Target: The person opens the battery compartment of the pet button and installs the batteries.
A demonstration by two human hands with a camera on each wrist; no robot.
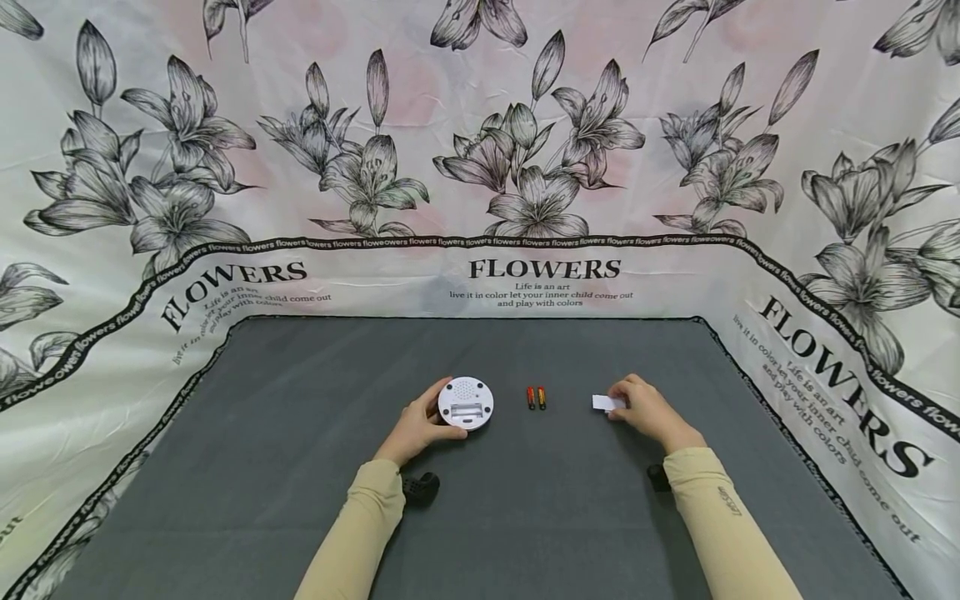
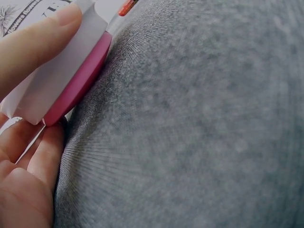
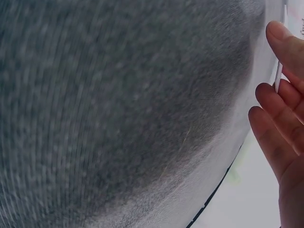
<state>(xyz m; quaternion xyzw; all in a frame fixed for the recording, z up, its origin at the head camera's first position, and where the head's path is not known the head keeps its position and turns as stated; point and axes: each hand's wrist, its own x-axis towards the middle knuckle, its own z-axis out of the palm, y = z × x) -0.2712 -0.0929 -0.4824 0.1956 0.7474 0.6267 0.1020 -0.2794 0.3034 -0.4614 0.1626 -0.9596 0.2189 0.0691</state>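
A round white device [image 1: 466, 397] lies with its underside up, showing small dark feet, a grid of holes and an uncovered battery compartment. My left hand [image 1: 422, 423] grips it by the left edge, thumb at the near side and fingers round the far side. In the left wrist view the device's white side [image 2: 52, 71] and its pink lower part [image 2: 80, 83] show against the cloth. My right hand [image 1: 649, 408] pinches a small flat white cover [image 1: 606, 402] between thumb and fingers; the right wrist view shows this cover [image 3: 279, 76] edge-on.
Two red-and-black batteries [image 1: 536, 397] lie side by side on the grey cloth [image 1: 525, 517], between the hands. White flower-printed fabric [image 1: 540, 283] rises behind the table and on both sides. Dark wrist cameras sit beneath both sleeves.
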